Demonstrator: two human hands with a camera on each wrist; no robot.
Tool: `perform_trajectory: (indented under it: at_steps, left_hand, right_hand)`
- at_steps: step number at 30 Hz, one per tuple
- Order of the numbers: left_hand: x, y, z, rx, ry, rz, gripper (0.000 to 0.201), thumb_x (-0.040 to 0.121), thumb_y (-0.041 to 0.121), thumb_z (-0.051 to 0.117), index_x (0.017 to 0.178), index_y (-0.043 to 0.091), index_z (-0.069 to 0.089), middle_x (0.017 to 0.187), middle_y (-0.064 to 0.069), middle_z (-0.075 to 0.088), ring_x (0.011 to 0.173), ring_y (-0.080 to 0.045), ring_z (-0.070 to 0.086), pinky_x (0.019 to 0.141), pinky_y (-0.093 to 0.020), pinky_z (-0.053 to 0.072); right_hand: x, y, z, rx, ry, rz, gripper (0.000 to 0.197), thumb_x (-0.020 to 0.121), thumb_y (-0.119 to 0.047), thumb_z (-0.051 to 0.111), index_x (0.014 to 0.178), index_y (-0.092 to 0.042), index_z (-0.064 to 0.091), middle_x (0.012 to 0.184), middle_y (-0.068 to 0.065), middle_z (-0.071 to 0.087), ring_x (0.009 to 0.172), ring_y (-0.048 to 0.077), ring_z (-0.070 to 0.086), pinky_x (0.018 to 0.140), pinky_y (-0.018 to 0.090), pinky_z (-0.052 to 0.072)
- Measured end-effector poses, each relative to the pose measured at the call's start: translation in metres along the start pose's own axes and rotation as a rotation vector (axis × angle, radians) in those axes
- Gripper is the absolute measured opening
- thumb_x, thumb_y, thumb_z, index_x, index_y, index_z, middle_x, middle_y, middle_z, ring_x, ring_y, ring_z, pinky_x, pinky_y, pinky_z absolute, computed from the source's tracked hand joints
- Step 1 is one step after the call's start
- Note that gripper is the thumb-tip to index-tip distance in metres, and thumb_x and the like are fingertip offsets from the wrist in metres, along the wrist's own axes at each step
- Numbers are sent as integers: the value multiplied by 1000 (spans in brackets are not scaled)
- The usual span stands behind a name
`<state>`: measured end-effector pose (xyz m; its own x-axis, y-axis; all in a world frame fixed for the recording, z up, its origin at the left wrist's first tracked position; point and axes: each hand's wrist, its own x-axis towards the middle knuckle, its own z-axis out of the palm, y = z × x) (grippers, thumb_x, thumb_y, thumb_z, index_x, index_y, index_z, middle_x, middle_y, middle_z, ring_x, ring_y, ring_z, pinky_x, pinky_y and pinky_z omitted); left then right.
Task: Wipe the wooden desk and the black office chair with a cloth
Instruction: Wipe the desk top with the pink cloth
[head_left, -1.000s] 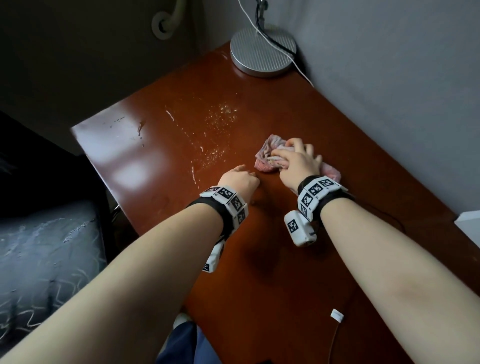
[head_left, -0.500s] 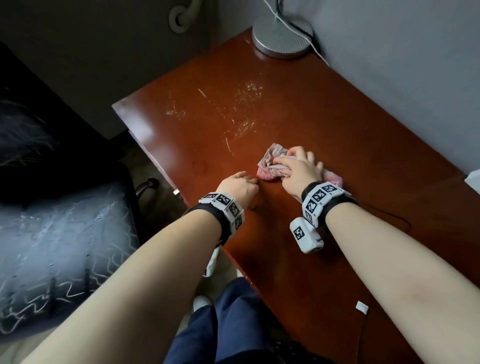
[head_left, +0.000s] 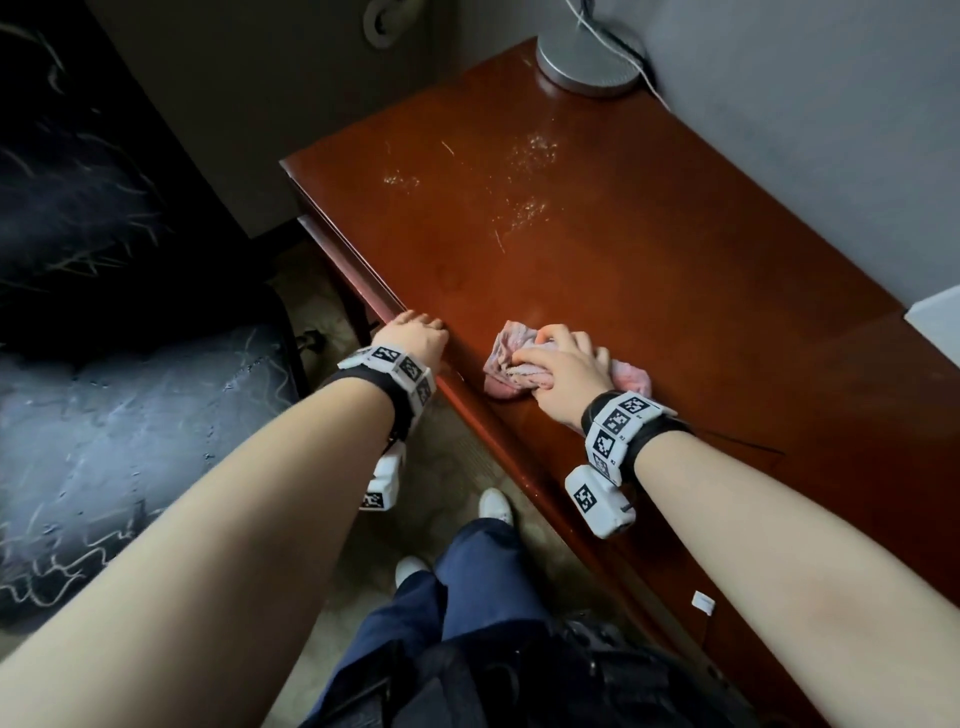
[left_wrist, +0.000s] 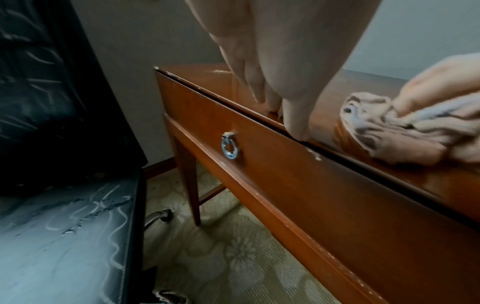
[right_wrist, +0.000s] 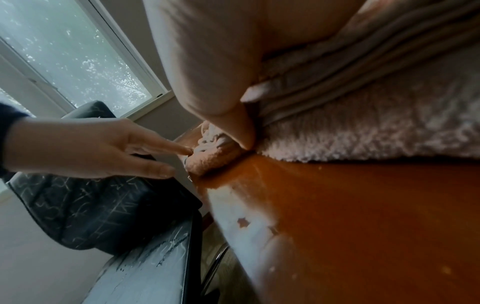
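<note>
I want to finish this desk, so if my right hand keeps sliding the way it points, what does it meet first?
Probably the pale crumb specks on the desk; the lamp base sits farther back. The right hand grips the cloth. Depth is uncertain.

No words, brand names or numbers can be read anywhere. The wrist bands (head_left: 615, 422) and the small white boxes (head_left: 597, 501) hanging from them carry black-and-white square code patterns. Tiny marks sit beside some squares, too small to read. A little white tag (head_left: 703, 601) near the desk's (head_left: 675, 291) front edge looks blank.
</note>
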<state>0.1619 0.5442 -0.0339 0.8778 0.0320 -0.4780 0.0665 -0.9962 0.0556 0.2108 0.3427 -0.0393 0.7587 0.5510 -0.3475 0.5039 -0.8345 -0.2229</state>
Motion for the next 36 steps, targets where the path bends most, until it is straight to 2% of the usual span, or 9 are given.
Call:
perform_trajectory:
  at_steps: [4, 7, 12, 16, 20, 26, 29, 32, 36]
  left_hand:
    - [4, -23, 0, -48, -10, -102, 43, 100, 27, 41, 140, 8, 41, 148, -8, 36, 140, -22, 27, 114, -33, 14]
    - [16, -38, -7, -100, 12, -151, 43, 99, 22, 43, 139, 8, 40, 146, -9, 38, 139, -23, 29, 114, -32, 15]
    - [42, -62, -26, -215, 27, -259, 53, 97, 19, 46, 145, 4, 29, 154, -13, 24, 143, -27, 18, 116, -34, 9]
    - [62, -80, -41, -255, 13, -349, 71, 92, 13, 53, 150, 2, 13, 158, -15, 6, 146, -27, 6, 118, -35, 4]
    - [79, -106, -49, -265, -5, -434, 78, 88, 13, 58, 149, 1, 11, 158, -16, 4, 147, -27, 2, 118, -36, 1]
    - [93, -136, -49, -289, -68, -422, 77, 85, 12, 62, 146, -1, 17, 156, -17, 11, 144, -27, 14, 115, -37, 13]
    - [95, -142, -53, -227, -114, -387, 76, 87, 15, 61, 146, 0, 17, 154, -17, 16, 141, -28, 19, 115, -37, 15]
    - [98, -154, -61, -164, -199, -351, 74, 88, 20, 61, 147, 4, 18, 151, -13, 21, 141, -27, 20, 115, -38, 14]
    - [93, -164, -71, -103, -252, -311, 68, 92, 25, 56, 148, 11, 21, 150, -8, 24, 140, -28, 20, 115, -39, 14]
  right_hand:
    - [0, -7, 0, -31, -22, -72, 55, 78, -6, 51, 115, -46, 56, 132, -9, 35, 114, 20, 32, 93, 39, 27]
    - [10, -7, -5, -40, -69, -132, 54, 81, -4, 51, 115, -46, 58, 131, -9, 36, 114, 19, 32, 88, 35, 24]
    - [38, -15, -20, -12, -116, -248, 54, 85, -2, 48, 117, -44, 56, 125, -13, 34, 111, 14, 27, 95, 33, 22]
    - [73, -24, -31, -105, -157, -396, 55, 87, -7, 50, 125, -48, 53, 140, -11, 31, 117, 19, 26, 96, 32, 22]
    - [107, -37, -37, -133, -152, -472, 57, 86, -9, 52, 127, -48, 51, 142, -10, 31, 120, 22, 27, 96, 33, 22]
    - [150, -66, -51, -106, -122, -465, 51, 87, -9, 51, 124, -45, 54, 137, -7, 32, 115, 23, 28, 97, 37, 26]
    - [168, -82, -60, -56, -111, -369, 51, 86, -5, 51, 127, -36, 51, 132, -5, 32, 115, 24, 30, 98, 37, 25]
    - [188, -97, -59, -80, -76, -393, 57, 82, -4, 52, 121, -45, 55, 133, -9, 34, 115, 22, 33, 94, 36, 26]
    - [193, -107, -55, -56, -81, -312, 62, 78, 0, 53, 118, -47, 56, 133, -11, 35, 114, 19, 32, 94, 35, 27]
